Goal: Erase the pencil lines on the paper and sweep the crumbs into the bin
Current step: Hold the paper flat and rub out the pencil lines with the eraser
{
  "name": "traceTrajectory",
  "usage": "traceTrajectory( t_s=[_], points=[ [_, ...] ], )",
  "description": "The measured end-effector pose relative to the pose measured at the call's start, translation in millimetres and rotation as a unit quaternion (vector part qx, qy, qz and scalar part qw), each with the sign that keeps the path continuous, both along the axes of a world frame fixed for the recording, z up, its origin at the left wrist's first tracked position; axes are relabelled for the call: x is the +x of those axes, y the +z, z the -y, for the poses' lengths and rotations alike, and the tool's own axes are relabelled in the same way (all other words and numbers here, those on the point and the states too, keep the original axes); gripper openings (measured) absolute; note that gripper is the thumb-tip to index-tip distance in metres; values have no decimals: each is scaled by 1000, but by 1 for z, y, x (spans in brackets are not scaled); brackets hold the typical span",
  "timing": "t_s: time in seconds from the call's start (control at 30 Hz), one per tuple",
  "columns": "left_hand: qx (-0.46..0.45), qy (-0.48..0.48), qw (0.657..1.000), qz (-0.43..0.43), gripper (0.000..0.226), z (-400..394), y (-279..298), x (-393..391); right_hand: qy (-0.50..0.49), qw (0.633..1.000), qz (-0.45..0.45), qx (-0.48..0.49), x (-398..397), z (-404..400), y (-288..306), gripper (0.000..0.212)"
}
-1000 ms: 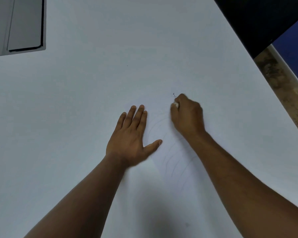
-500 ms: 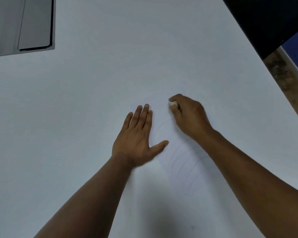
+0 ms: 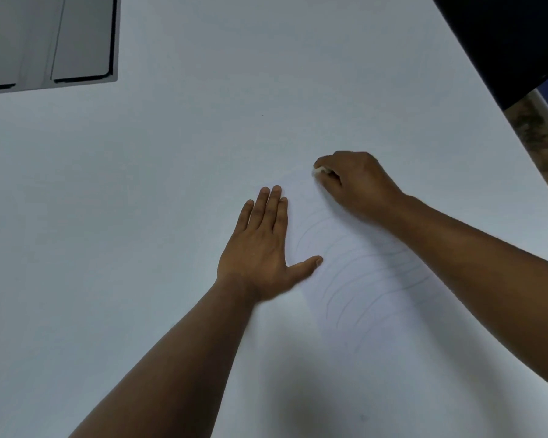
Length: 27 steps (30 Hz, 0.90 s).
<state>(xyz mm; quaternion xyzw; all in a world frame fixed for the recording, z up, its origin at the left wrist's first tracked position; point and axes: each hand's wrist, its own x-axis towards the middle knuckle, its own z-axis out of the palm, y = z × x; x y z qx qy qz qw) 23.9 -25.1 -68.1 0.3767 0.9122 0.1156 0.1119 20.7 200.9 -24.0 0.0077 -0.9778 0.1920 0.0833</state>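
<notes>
Head view: right hand, pinching a small white eraser, has slid rt along the paper's far end since a sec ago, so top marks look gone. Left hand stays flat, fingers straight, pinning the thin matte sheet. Faint curved pencil lines remain (bin not visible).
</notes>
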Motion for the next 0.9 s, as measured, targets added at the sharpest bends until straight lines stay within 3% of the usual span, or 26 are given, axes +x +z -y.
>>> traceTrajectory(
  t_s=[0.2,0.4,0.57,0.67,0.9],
  points=[
    [7,0,1000,-9,110,1,-3,0,154,988,18,26,34,35,-7,20],
    [4,2,1000,-1,109,1,1,0,27,999,-14,44,-2,-3,-2,20],
    [19,2,1000,-9,110,1,-2,0,71,997,15,-10,3,28,-1,21],
    [24,2,1000,-6,111,0,-3,0,92,995,35,4,4,41,-6,23],
    [3,4,1000,-4,110,0,0,1,-8,1000,10,2,-30,20,-9,31]
  ],
)
